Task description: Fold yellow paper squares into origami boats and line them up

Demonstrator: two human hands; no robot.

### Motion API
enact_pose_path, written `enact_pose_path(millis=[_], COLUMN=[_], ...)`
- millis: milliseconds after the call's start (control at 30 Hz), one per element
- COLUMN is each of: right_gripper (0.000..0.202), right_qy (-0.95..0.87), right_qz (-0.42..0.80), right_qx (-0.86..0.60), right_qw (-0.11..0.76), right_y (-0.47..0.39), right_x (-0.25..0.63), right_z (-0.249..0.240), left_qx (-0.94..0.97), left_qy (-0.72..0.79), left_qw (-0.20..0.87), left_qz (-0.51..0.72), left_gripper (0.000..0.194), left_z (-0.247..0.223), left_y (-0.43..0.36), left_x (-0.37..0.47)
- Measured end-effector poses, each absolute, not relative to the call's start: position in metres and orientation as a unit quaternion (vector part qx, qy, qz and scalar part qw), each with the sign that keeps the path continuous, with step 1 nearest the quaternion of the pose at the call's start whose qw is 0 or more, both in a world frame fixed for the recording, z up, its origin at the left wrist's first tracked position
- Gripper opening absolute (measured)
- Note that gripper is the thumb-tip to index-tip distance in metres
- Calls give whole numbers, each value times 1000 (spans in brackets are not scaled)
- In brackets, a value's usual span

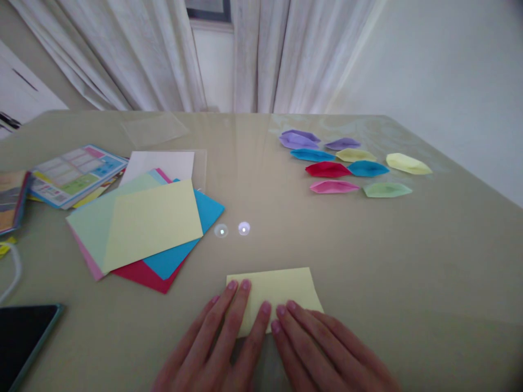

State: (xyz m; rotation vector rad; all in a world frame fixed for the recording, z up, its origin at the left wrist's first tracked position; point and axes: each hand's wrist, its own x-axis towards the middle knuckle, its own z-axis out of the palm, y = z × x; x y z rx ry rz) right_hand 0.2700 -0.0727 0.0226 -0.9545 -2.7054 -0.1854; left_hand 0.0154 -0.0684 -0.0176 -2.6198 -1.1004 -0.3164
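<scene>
A pale yellow sheet of paper (281,286), seemingly folded, lies on the table close to me. My left hand (220,337) rests on its left part, fingers stretched out and spread. On the lower right part lie the fingertips of my right hand (322,348), its fingers extended side by side. Both hands press from above and grip nothing; the near edge of the paper is partly hidden under them.
Coloured paper sheets (155,223) are fanned out at the left, by a printed booklet (77,174). A phone or tablet (24,343) lies front left. Several folded paper boats (329,169) stand at the back right. Two light reflections show mid-table.
</scene>
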Motion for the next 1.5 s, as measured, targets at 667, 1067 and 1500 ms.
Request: enact_pose_path(millis=[667, 1067, 1500], right_gripper=[45, 37, 64], right_qy=[-913, -902, -883], right_qz=[-99, -77, 74], right_qx=[-377, -388, -456], right_qw=[119, 172, 77], right_y=[-91, -84, -13], right_x=[296, 292, 274], right_z=[11, 10, 10], left_qx=[-931, -900, -914], left_qy=[-313, -374, -385], left_qw=[114, 160, 73], left_qz=[-149, -157, -105], left_gripper=[63, 50, 54], left_z=[-14, -1, -3], left_y=[-71, -74, -47], left_x=[43, -17, 19])
